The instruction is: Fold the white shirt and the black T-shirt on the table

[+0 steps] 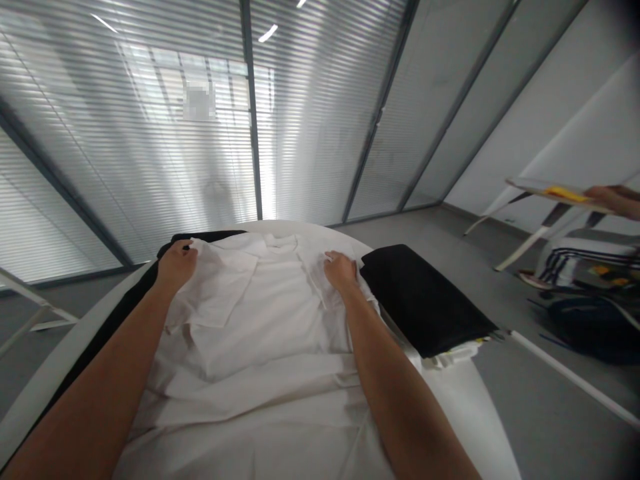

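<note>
A white T-shirt (270,307) lies spread over the round white table, its collar at the far side and its body wrinkled toward me. My left hand (177,263) pinches the shirt at the left shoulder and sleeve, fingers closed on the cloth. Over on the right, my right hand (341,270) is closed on the cloth near the other shoulder; its fingertips are partly hidden. Just right of that hand sits a folded black garment (425,293) on top of other folded cloth. More black cloth (210,236) shows behind and left of the shirt.
The white table (470,407) has a curved edge. At the right, a co-worker's hand (615,200) is by a yellow item (565,193) on another table. A dark blue bag (595,327) lies on the floor. Glass panels with blinds (200,153) stand beyond.
</note>
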`<state>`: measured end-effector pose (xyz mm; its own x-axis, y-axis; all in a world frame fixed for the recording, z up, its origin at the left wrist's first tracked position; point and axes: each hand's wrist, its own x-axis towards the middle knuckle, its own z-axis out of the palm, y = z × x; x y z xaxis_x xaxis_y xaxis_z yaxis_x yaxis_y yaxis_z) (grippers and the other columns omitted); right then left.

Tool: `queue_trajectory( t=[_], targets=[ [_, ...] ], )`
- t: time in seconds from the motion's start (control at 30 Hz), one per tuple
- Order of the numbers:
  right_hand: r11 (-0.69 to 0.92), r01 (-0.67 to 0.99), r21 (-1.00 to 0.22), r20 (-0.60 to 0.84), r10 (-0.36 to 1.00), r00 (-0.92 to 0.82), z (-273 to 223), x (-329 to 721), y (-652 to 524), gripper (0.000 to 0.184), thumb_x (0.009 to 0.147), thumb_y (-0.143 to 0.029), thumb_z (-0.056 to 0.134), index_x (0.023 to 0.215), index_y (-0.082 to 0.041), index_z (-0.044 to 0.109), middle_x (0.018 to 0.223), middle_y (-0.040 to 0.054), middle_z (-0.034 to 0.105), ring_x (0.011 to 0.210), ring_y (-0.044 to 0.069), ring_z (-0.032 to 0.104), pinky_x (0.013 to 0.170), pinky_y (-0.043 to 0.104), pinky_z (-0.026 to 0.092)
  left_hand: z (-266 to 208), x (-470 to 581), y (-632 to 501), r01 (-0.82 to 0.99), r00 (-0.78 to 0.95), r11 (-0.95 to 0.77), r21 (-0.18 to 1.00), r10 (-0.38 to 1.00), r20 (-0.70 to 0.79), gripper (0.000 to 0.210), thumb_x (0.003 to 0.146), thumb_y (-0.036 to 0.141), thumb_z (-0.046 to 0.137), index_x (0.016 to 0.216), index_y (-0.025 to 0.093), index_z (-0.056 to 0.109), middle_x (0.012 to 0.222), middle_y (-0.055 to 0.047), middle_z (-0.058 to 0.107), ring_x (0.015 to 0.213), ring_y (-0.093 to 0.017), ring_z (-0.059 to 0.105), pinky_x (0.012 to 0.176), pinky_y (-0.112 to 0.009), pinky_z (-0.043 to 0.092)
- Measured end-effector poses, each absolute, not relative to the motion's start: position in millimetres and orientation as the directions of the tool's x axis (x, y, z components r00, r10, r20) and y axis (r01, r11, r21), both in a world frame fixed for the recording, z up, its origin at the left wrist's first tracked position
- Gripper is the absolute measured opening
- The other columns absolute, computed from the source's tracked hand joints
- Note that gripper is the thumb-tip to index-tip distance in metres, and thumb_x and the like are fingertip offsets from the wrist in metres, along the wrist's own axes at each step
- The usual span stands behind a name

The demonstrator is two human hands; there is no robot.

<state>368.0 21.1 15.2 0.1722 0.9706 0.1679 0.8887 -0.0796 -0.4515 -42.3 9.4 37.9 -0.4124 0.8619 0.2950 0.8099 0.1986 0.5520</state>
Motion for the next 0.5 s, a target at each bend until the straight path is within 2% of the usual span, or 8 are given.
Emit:
queue_trajectory(
  t=[0.13, 0.33, 0.5],
  targets=[
    [-0.056, 0.89, -0.452, 0.184, 0.971, 0.154, 8.2, 368.0, 20.7, 0.036, 0.087, -0.024, 0.048, 0.118, -0.024, 0.066, 0.139, 0.0047, 0.055, 0.132, 0.023, 0.044, 0.115, 0.047, 0.016, 38.5, -42.2, 9.6, 0.824, -0.344, 0.107, 0.557, 0.875, 0.342, 0.047, 0.08, 0.028, 0.048, 0.123, 0.017, 0.062, 0.075, -0.004, 0.066, 0.076, -0.021, 0.062, 0.076, -0.031, 0.046],
    [-0.029, 0.885, -0.465, 0.212, 0.967, 0.143, 3.2, 369.5, 21.1, 0.034, 0.088, -0.025, 0.049, 0.118, -0.025, 0.066, 0.139, 0.0054, 0.054, 0.131, 0.025, 0.043, 0.115, 0.05, 0.013, 36.4, -51.7, 5.9, 0.798, -0.271, 0.099, 0.594, 0.94, 0.209, 0.049, 0.081, 0.035, 0.048, 0.124, 0.019, 0.065, 0.066, -0.001, 0.062, 0.051, -0.015, 0.052, 0.059, -0.027, 0.044],
    [-0.026, 0.879, -0.477, 0.213, 0.966, 0.144, 1.7, 369.5, 21.1, 0.034, 0.089, -0.026, 0.049, 0.118, -0.025, 0.066, 0.14, 0.0052, 0.054, 0.13, 0.025, 0.043, 0.115, 0.05, 0.012, 39.8, -50.4, 0.0, 0.794, -0.314, 0.108, 0.599, 0.916, 0.25, 0.047, 0.081, 0.035, 0.051, 0.123, 0.021, 0.066, 0.067, 0.0, 0.064, 0.047, -0.011, 0.047, 0.054, -0.025, 0.042]
  ],
)
